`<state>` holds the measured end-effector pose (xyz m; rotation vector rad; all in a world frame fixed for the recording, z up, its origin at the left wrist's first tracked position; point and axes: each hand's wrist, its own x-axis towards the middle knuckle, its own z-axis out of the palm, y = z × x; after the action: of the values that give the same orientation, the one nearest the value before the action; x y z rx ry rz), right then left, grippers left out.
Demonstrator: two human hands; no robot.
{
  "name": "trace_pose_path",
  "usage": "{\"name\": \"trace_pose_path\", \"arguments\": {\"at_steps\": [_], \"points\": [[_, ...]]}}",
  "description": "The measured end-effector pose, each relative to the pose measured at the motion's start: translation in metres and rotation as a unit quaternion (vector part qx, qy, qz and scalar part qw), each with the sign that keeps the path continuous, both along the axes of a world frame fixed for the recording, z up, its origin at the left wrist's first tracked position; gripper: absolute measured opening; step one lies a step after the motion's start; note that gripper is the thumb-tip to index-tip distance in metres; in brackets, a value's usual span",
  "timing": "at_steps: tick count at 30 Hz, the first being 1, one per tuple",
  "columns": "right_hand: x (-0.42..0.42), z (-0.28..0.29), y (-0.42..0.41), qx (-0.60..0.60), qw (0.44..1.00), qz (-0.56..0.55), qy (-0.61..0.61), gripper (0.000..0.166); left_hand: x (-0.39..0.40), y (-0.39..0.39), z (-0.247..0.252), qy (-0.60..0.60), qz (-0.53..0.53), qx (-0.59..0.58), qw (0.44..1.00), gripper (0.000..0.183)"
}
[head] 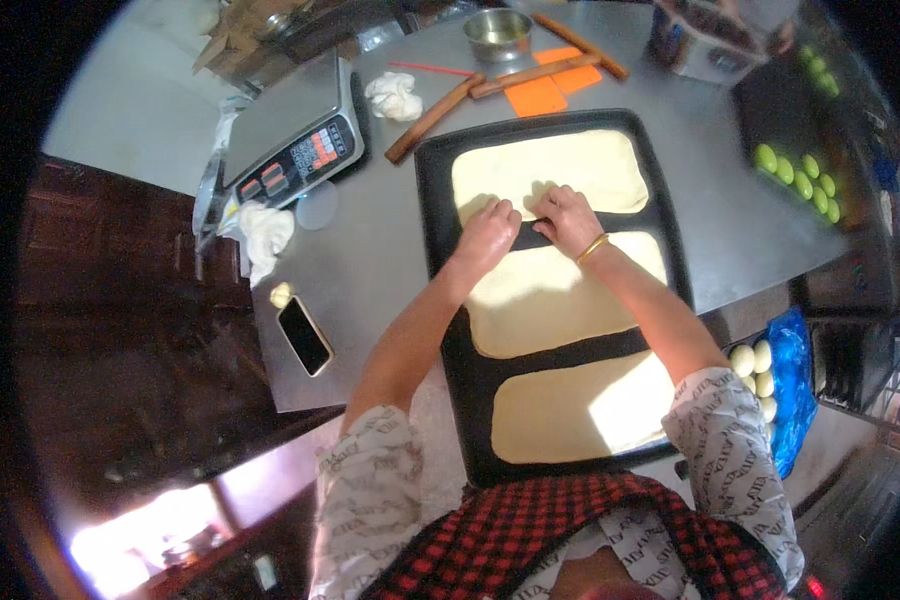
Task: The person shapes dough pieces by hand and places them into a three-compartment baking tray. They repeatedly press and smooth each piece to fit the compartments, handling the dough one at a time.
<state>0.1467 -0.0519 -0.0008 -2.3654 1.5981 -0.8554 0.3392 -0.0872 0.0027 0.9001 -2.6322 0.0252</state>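
Note:
Three flat rectangles of pale dough lie one below another on a large black baking tray [461,420]. At the near edge of the far dough sheet [555,161] are both hands, fingers curled down onto it. My left hand [489,234] pinches that edge left of its middle. Close beside it, my right hand [568,219], with a gold bangle at the wrist, pinches the same edge. The middle dough sheet [555,300] lies partly under my forearms. Nearest my body, the third dough sheet [555,412] is partly in bright sunlight.
A digital scale [292,135], white cloths [394,96] and a phone [304,336] are at the left. Wooden rods [435,120], orange scrapers [536,96] and a metal bowl [497,36] lie beyond the tray. Green dough balls [802,184] and pale ones [742,361] sit at the right.

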Motion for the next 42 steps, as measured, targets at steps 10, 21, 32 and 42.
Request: {"name": "trace_pose_path", "arguments": {"at_steps": [10, 21, 32, 42], "points": [[0.004, -0.006, -0.018, -0.055, 0.996, 0.01, -0.068, 0.005, 0.001, -0.004, 0.011, 0.107, 0.021, 0.12, 0.987, 0.022], [-0.007, -0.002, 0.005, -0.047, 0.995, 0.083, -0.001, 0.023, 0.02, 0.018, 0.003, 0.036, -0.014, -0.002, 0.999, 0.021], [-0.044, -0.001, 0.0, -0.064, 0.998, -0.011, 0.0, 0.016, -0.049, 0.007, -0.003, 0.109, -0.02, 0.013, 0.994, 0.004], [-0.046, 0.002, 0.006, -0.003, 1.0, 0.009, 0.009, 0.006, -0.037, -0.004, -0.013, 0.131, -0.049, 0.124, 0.982, 0.007]]}}
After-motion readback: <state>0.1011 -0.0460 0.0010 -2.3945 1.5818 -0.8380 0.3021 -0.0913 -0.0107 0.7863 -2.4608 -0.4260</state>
